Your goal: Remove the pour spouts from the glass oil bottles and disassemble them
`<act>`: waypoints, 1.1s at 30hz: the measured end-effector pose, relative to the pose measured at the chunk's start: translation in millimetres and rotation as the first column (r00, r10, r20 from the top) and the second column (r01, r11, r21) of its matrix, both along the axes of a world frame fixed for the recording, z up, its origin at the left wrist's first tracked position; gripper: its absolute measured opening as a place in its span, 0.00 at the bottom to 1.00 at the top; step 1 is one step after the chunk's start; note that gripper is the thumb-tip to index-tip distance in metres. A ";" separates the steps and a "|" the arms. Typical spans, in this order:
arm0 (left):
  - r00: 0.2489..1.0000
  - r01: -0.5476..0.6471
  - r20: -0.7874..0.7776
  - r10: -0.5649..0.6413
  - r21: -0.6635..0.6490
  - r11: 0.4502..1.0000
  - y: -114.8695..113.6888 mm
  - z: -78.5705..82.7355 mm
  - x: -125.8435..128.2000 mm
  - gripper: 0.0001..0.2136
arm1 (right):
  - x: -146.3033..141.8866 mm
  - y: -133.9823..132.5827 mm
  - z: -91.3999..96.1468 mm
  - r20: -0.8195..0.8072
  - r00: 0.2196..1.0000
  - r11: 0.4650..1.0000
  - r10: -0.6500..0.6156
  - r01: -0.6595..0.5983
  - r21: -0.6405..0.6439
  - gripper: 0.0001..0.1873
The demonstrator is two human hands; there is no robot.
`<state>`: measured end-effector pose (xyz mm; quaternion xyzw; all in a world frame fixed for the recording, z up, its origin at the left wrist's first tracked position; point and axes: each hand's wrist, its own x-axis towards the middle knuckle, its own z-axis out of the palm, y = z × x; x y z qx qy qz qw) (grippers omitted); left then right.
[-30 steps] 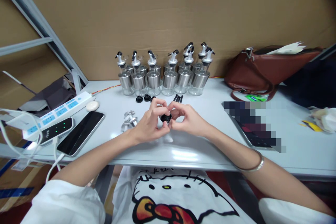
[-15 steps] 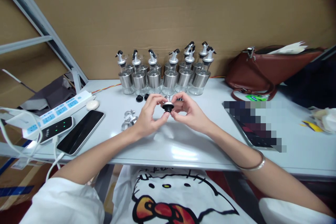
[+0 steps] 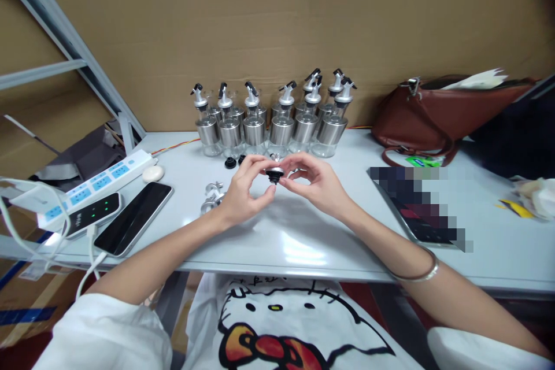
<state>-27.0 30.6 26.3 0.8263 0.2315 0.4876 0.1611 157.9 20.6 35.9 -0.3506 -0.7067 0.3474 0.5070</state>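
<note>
As 2 hands pinch it, cap black-and-silver.

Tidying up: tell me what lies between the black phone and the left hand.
In the head view, loose silver spout parts lie on the table there, close to the left hand, which pinches a stopper.

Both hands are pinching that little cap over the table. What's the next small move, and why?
Probably press the black plug flush into the silver ring: left hand and right hand pinch the cap from both sides, above the table, and the plug seems to hang below the ring.
</note>
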 end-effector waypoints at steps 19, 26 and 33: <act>0.999 -0.034 -0.030 0.035 0.053 0.998 -1.7 0.3 0.1 0.19 | -1.9 -2.6 -1.1 -0.023 1.000 0.994 0.007 -0.009 -0.113 0.11; 0.997 -0.056 -0.040 0.058 0.068 0.996 -3.6 0.6 1.5 0.20 | -1.8 -3.3 0.9 -0.010 1.000 0.989 0.017 -0.018 -0.147 0.13; 0.997 -0.063 -0.038 0.066 0.073 0.995 -4.9 0.4 2.4 0.19 | -0.1 -4.2 4.4 0.074 0.997 0.997 -0.001 0.007 -0.082 0.08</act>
